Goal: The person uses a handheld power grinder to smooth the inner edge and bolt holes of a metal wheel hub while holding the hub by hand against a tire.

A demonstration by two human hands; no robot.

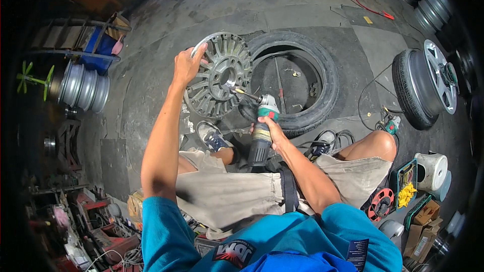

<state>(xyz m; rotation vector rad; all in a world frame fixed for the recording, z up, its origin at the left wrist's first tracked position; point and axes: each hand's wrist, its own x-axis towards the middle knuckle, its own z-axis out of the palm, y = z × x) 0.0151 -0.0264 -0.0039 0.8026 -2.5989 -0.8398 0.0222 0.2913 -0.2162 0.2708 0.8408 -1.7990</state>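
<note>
My left hand (187,67) grips the upper left edge of a grey multi-spoke alloy wheel (216,70). The wheel stands tilted up, its spoked face toward me. In my right hand (274,134) is a green and black angle grinder (259,145), held around its body. A thin shaft runs from the grinder's head, and its tip lies at the edge of the wheel's centre hole; whether it touches I cannot tell. Behind them a bare black tyre (328,88) lies flat on the floor, partly hidden by the wheel and grinder.
A second grinder (390,123) lies with its cord by my right knee. Farther right is a tyre (403,85) beside a silver wheel (437,83). Stacked silver rims (84,88) are at left. A red cable reel (380,202) and white stool (431,170) are near right.
</note>
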